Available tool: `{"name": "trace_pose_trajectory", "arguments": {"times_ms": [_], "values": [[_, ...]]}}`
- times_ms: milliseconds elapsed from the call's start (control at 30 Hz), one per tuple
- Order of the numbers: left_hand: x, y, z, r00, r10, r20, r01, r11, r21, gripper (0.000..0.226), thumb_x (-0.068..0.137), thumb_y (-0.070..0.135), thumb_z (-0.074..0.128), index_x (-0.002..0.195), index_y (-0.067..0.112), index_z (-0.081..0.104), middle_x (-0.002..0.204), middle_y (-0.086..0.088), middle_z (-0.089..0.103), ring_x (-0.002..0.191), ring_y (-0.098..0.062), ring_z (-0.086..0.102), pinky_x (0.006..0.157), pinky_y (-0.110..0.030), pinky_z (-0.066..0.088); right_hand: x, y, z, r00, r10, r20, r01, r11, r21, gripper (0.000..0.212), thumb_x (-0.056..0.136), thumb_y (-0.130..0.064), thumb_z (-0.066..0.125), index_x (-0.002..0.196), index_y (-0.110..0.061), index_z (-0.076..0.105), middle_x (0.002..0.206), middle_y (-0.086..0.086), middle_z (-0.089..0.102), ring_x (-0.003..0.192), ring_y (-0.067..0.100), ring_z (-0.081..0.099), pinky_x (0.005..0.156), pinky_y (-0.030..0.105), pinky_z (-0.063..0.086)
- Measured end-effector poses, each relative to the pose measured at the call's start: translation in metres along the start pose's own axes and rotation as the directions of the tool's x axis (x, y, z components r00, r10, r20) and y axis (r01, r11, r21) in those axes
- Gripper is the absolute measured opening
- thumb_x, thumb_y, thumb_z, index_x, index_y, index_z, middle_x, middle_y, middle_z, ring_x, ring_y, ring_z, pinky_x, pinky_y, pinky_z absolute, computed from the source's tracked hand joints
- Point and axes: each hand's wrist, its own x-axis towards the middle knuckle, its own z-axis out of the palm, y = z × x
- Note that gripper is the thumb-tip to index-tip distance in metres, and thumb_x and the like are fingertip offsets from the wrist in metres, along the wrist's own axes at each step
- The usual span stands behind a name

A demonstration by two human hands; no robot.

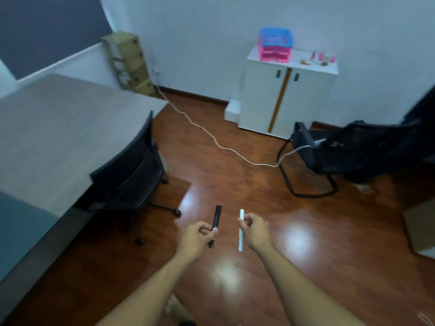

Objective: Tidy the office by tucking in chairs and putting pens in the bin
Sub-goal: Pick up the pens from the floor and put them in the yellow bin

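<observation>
My left hand (196,236) is closed around a black pen (217,216) that points up and away from me. My right hand (255,229) pinches a white pen (241,241) near its upper end, and the pen hangs almost upright. Both hands are held over the wooden floor in front of me. A black office chair (131,170) on castors is pushed in against the grey desk (54,137) on the left. A second black chair (348,156) with a sled base stands out in the room at the right. No bin is in sight.
A white cable (211,137) runs across the floor from the wall to the right chair. A white cabinet (289,95) at the far wall carries a pink and blue tray stack (275,45). A small wooden shelf (128,62) stands in the corner. A cardboard box (421,227) sits at the right edge.
</observation>
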Motion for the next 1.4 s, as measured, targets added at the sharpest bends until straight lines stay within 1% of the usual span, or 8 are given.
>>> {"name": "trace_pose_trajectory", "arguments": {"times_ms": [67, 200, 267, 433, 800, 1000, 1133, 1400], "values": [[-0.008, -0.019, -0.023, 0.997, -0.049, -0.055, 0.047, 0.998, -0.039, 0.018, 0.09, 0.029, 0.086, 0.09, 0.012, 0.078, 0.075, -0.006, 0.08, 0.061, -0.015, 0.078, 0.066, -0.03, 0.064, 0.002, -0.021, 0.023, 0.998, -0.046, 0.053, 0.047, 0.999, -0.02, 0.019, 0.1, -0.032, 0.071, 0.096, -0.015, 0.077, 0.086, 0.002, 0.076, 0.084, 0.024, 0.069, 0.073, 0.037, 0.051], [-0.028, -0.053, -0.076, 0.972, -0.135, -0.193, 0.124, 0.99, -0.066, 0.018, 0.092, 0.032, 0.084, 0.092, 0.015, 0.079, 0.067, 0.021, 0.075, 0.06, 0.008, 0.07, 0.057, -0.01, 0.05, 0.001, -0.066, 0.073, 0.976, -0.142, 0.165, 0.15, 0.988, -0.038, 0.014, 0.096, -0.032, 0.077, 0.097, -0.019, 0.081, 0.082, -0.004, 0.075, 0.084, 0.021, 0.072, 0.076, 0.033, 0.052], [-0.038, -0.071, -0.104, 0.949, -0.187, -0.252, 0.169, 0.981, -0.093, 0.019, 0.092, 0.035, 0.083, 0.094, 0.017, 0.079, 0.073, 0.015, 0.077, 0.066, 0.014, 0.068, 0.059, -0.008, 0.049, -0.001, -0.091, 0.099, 0.958, -0.172, 0.228, 0.188, 0.981, -0.05, 0.015, 0.096, -0.035, 0.078, 0.096, -0.02, 0.082, 0.08, -0.006, 0.073, 0.083, 0.02, 0.072, 0.072, 0.03, 0.049], [-0.059, -0.122, -0.179, 0.878, -0.285, -0.384, 0.257, 0.958, -0.124, 0.021, 0.09, 0.047, 0.082, 0.093, 0.027, 0.079, 0.084, 0.009, 0.076, 0.077, -0.003, 0.072, 0.064, -0.017, 0.053, -0.007, -0.156, 0.17, 0.89, -0.243, 0.386, 0.283, 0.958, -0.051, 0.021, 0.094, -0.042, 0.08, 0.092, -0.021, 0.082, 0.082, -0.009, 0.078, 0.075, 0.006, 0.071, 0.063, 0.021, 0.046], [-0.069, -0.212, -0.338, 0.714, -0.411, -0.567, 0.273, 0.909, -0.316, 0.013, 0.09, 0.04, 0.084, 0.091, 0.028, 0.081, 0.082, 0.008, 0.081, 0.073, -0.005, 0.077, 0.076, -0.032, 0.064, -0.037, -0.313, 0.336, 0.664, -0.412, 0.624, 0.548, 0.836, -0.031, 0.021, 0.098, -0.04, 0.075, 0.092, -0.02, 0.081, 0.075, -0.01, 0.072, 0.063, -0.01, 0.064, 0.057, 0.006, 0.043], [-0.083, -0.246, -0.398, 0.646, -0.454, -0.614, 0.269, 0.888, -0.374, 0.017, 0.093, 0.039, 0.082, 0.101, 0.025, 0.081, 0.086, 0.008, 0.081, 0.072, -0.003, 0.078, 0.075, -0.029, 0.065, -0.052, -0.364, 0.412, 0.601, -0.437, 0.669, 0.6, 0.8, -0.017, 0.027, 0.099, -0.047, 0.071, 0.09, -0.022, 0.079, 0.079, -0.007, 0.077, 0.071, 0.002, 0.069, 0.06, 0.014, 0.049], [-0.089, -0.271, -0.425, 0.599, -0.488, -0.635, 0.262, 0.868, -0.421, 0.02, 0.094, 0.039, 0.08, 0.105, 0.023, 0.08, 0.088, 0.008, 0.081, 0.074, -0.004, 0.078, 0.076, -0.029, 0.065, -0.063, -0.388, 0.455, 0.554, -0.428, 0.714, 0.577, 0.815, 0.041, 0.022, 0.099, -0.043, 0.073, 0.086, -0.025, 0.078, 0.071, -0.003, 0.078, 0.062, 0.009, 0.075, 0.069, 0.037, 0.065], [-0.077, -0.316, -0.493, 0.48, -0.574, -0.664, 0.26, 0.815, -0.517, 0.023, 0.093, 0.043, 0.08, 0.102, 0.022, 0.081, 0.094, 0.006, 0.079, 0.078, -0.011, 0.077, 0.073, -0.027, 0.062, -0.063, -0.448, 0.553, 0.497, -0.42, 0.759, 0.627, 0.779, 0.02, 0.026, 0.1, -0.042, 0.071, 0.088, -0.02, 0.08, 0.074, -0.004, 0.078, 0.071, 0.015, 0.075, 0.076, 0.04, 0.063]]}}
